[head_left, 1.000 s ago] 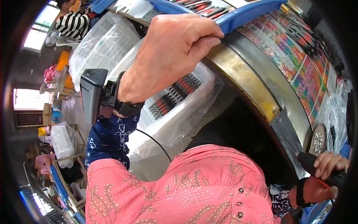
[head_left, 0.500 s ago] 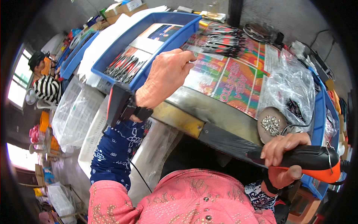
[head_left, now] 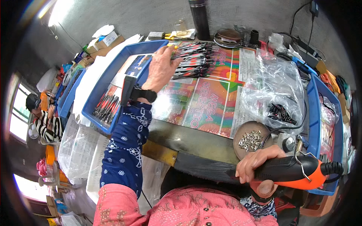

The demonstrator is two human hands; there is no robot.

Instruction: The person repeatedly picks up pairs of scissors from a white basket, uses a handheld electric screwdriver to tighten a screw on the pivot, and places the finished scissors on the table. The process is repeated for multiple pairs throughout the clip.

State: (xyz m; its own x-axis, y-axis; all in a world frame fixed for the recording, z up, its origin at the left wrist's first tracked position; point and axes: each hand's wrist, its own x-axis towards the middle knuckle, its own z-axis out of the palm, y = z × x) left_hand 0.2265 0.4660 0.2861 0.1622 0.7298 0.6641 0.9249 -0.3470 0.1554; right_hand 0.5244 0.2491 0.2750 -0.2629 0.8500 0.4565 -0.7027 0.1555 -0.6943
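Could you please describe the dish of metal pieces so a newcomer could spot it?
Find the colourful printed tabletop, then its near edge just beyond the right hand. There sits a round brown dish; unlike the clear plastic bag behind, it holds small silvery metal pieces.

Head camera: riding on the wearer's head, facing ahead and down
Counter point(head_left: 181, 136): lying close below
Grey wall point(head_left: 151, 19): standing farther off

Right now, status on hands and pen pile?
Left hand at pen pile, grasp unclear. Right hand gripping tool. Pile on table, left edge partly behind left hand.
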